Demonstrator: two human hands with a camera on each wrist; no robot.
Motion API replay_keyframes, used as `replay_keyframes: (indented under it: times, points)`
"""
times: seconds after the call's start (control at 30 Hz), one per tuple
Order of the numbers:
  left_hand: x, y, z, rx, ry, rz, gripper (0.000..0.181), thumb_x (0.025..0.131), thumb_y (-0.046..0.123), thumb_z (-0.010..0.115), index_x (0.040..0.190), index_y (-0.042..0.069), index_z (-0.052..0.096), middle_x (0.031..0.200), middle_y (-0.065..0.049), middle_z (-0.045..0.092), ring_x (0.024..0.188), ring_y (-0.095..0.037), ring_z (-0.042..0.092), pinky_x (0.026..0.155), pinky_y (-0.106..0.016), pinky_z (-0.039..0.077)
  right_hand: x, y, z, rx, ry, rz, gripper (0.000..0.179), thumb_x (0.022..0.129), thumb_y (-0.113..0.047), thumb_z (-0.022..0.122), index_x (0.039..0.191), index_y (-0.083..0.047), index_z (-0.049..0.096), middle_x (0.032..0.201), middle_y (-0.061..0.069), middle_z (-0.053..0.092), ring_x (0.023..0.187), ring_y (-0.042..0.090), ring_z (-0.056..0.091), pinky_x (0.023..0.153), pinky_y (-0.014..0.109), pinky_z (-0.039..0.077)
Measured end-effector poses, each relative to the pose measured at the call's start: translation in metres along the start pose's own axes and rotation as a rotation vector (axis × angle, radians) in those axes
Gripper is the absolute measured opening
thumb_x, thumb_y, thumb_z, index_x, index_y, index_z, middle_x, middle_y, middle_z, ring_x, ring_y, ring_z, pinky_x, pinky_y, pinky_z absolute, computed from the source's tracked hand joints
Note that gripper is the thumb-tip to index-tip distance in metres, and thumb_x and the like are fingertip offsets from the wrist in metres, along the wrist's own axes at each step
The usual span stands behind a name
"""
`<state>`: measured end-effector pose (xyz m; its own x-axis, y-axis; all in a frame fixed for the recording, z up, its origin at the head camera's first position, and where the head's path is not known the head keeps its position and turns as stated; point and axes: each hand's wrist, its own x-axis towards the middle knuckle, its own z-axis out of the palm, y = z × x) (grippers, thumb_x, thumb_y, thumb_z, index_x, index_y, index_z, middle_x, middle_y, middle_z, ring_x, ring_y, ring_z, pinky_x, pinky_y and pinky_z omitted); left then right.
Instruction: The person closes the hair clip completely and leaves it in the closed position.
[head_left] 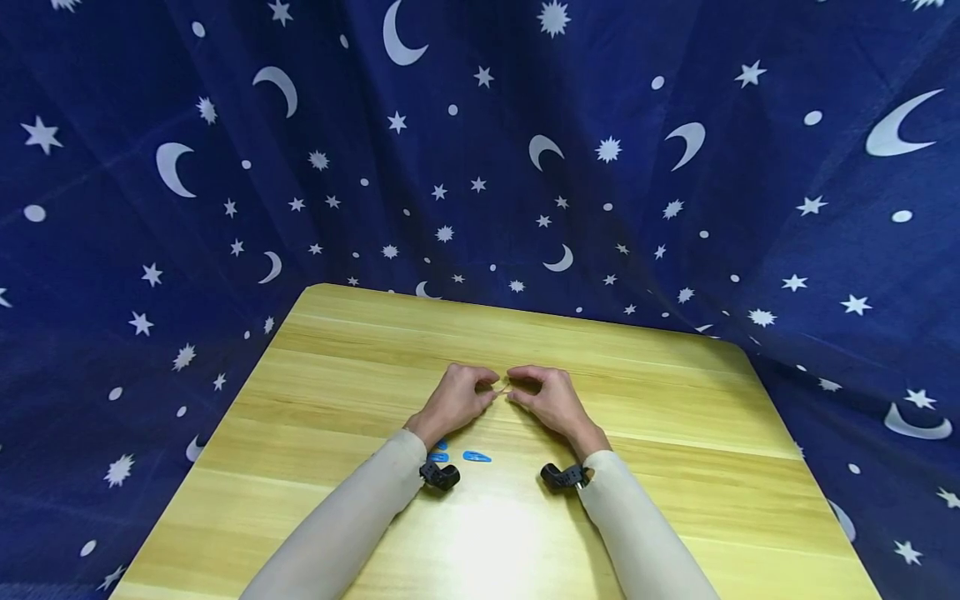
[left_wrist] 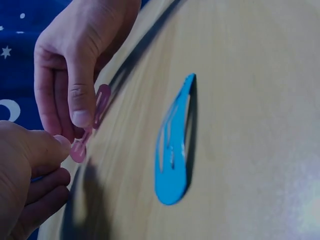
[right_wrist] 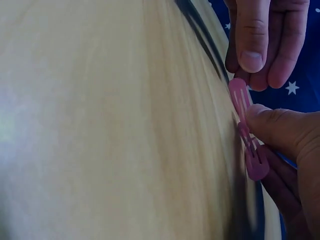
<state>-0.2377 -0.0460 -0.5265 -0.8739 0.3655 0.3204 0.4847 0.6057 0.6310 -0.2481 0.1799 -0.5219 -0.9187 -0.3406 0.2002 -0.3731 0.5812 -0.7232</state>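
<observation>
Two pink snap hair clips appear hooked together end to end, held up off the table between the hands. My left hand is at the rounded end of one pink hair clip, pinching it with thumb and finger. With its thumb over the middle of the pair, my right hand grips the other pink hair clip; the fingers behind are partly hidden. Below the hands, a blue hair clip lies flat on the table, large in the left wrist view.
More blue hair clips lie beside my left wrist, partly covered by it. The wooden table ends at a rounded far edge, with a dark blue star-and-moon curtain behind. Each wrist carries a black camera mount.
</observation>
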Motion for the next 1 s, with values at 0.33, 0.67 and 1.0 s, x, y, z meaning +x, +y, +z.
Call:
replay_keyframes:
  times: [0.33,0.67,1.0]
  points:
    - [0.001,-0.002,0.007,0.054,0.013,-0.005,0.02,0.094,0.006,0.086,0.113,0.006,0.085,0.108,-0.007,0.085,0.099,-0.019,0.081,0.089,-0.032,0.067,0.0,0.001,0.006,-0.038,0.004,-0.014,0.033,0.092,-0.015,0.09,0.124,-0.013,0.083,0.122,0.003,0.083,0.118,0.026,0.078,0.105,0.047,0.062]
    - [0.002,-0.002,0.012,0.097,0.013,-0.006,0.016,0.095,0.003,0.084,0.11,0.008,0.086,0.107,-0.006,0.085,0.101,-0.021,0.082,0.092,-0.035,0.066,-0.001,-0.001,0.012,-0.066,0.019,0.007,0.027,0.094,-0.014,0.089,0.12,-0.014,0.084,0.119,0.003,0.084,0.116,0.025,0.078,0.103,0.045,0.063]
    - [0.002,-0.002,0.013,0.118,0.03,0.011,0.012,0.096,0.002,0.082,0.102,0.012,0.088,0.101,-0.002,0.086,0.094,-0.018,0.082,0.087,-0.033,0.066,-0.001,0.0,0.016,-0.067,0.057,-0.003,0.019,0.094,-0.012,0.088,0.112,-0.014,0.086,0.11,0.001,0.085,0.106,0.022,0.08,0.095,0.043,0.065]
